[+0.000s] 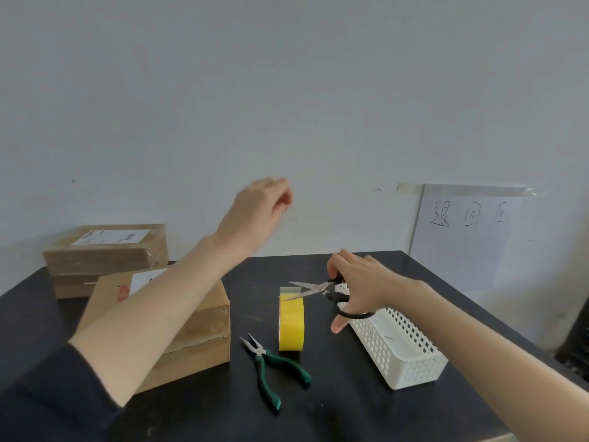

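Observation:
A yellow tape roll (291, 323) stands on edge on the black table (350, 409), with a short loose flap (288, 290) sticking up at its top. My right hand (357, 285) grips black-handled scissors (314, 289); the open blades straddle that flap. My left hand (256, 212) is raised high above the table in front of the wall, blurred, with its back toward me and its fingers curled away. What it holds, if anything, is hidden.
Green-handled pliers (274, 366) lie in front of the roll. A white perforated basket (404, 355) sits to the right, under my right hand. Two cardboard parcels (197, 339) (108, 253) stand at the left. A handwritten paper sheet (468, 231) is taped to the wall.

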Available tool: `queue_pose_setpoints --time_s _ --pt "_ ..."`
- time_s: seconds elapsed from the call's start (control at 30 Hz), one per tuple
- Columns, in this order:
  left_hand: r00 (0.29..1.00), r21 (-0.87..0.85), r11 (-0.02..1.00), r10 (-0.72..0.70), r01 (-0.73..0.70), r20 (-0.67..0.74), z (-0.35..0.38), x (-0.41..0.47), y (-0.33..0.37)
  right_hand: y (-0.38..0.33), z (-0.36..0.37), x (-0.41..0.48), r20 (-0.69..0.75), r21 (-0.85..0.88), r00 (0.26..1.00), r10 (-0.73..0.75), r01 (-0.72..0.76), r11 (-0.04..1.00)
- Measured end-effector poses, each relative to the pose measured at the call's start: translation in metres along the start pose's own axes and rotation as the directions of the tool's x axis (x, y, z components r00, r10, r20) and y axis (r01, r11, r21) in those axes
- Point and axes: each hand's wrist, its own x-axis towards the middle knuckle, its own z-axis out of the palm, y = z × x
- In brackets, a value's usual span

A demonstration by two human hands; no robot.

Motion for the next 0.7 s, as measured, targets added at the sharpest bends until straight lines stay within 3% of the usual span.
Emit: queue_pose_setpoints --time_s 0.13,0.37,0.53,0.7 --pt "1.000 0.013 1.000 0.014 -0.014 0.009 -0.022 0.016 -0.001 0.001 0.020 -0.004 -0.032 0.271 0.994 0.106 -0.094 0.958" --pt "0.998 0.017 1.000 0.002 -0.003 0.058 -0.007 -0.001 -0.001 -0.001 0.023 -0.006 0.051 0.510 0.953 0.299 -0.282 0.812" --pt "0.996 0.016 1.000 -0.012 0.010 0.087 0.003 -0.010 -0.003 0.000 0.022 -0.003 0.241 0.725 0.883 0.403 -0.440 0.529" --pt "0.992 -0.001 0.999 -0.037 0.037 0.124 0.010 -0.023 -0.003 -0.010 0.020 -0.008 0.356 0.854 0.876 0.325 -0.446 0.267"
